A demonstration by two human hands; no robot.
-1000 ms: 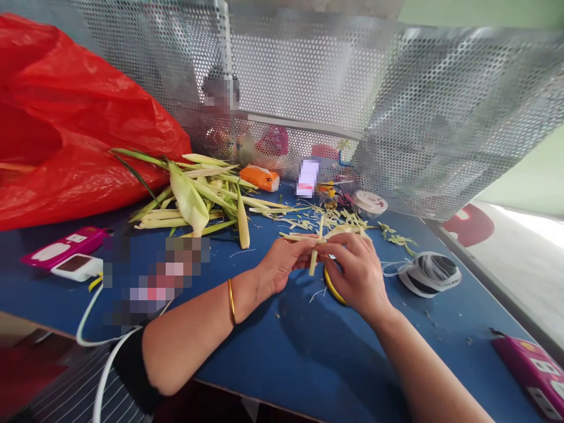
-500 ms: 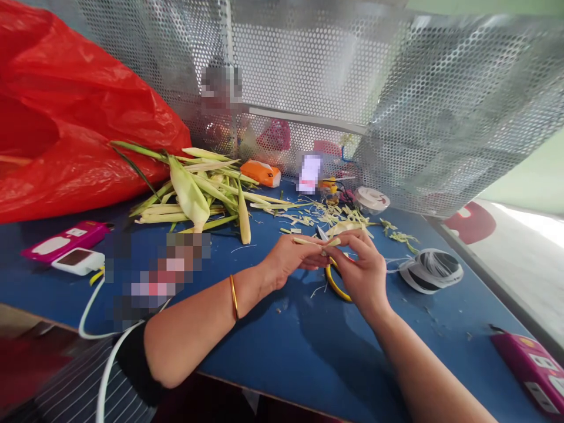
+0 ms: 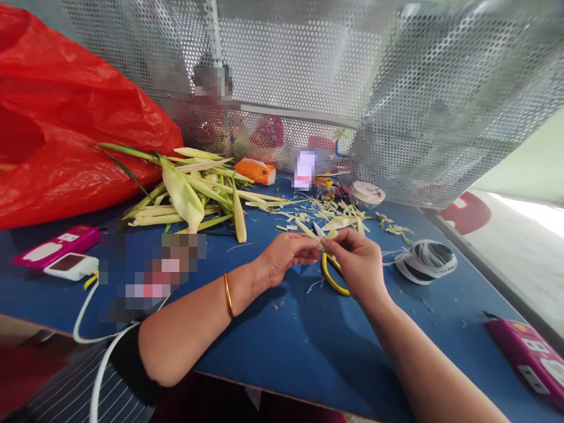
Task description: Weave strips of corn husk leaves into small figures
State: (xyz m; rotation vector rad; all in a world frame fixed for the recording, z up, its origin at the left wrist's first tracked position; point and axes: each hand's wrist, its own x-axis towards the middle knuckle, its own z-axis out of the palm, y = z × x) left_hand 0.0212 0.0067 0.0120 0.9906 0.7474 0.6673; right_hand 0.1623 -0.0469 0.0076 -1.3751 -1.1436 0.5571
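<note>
Both hands meet over the blue table, pinching a pale strip of corn husk [image 3: 329, 236] between them. My left hand [image 3: 288, 254], with a gold bangle at the wrist, is closed on the strip's left part. My right hand [image 3: 359, 258] grips the strip's other side between thumb and fingers. Beneath the hands lie scissors [image 3: 337, 276] with yellow handles, their blade tip showing beyond the fingers. Cut husk scraps [image 3: 346, 212] are scattered just behind. A pile of corn husks [image 3: 183, 188] lies to the left.
A large red plastic bag [image 3: 74, 117] fills the left. A ball of grey thread [image 3: 426, 261] sits at right, near a roll of tape [image 3: 367, 193]. An orange tissue pack [image 3: 255, 171] and a phone [image 3: 304, 169] stand before the perforated metal screen [image 3: 299, 59]. Purple packs [image 3: 526, 352] lie at both sides.
The husk strip has turned and spread between my fingers, one end now pointing up and away. The whole view has shifted slightly, so things appear a little further left.
</note>
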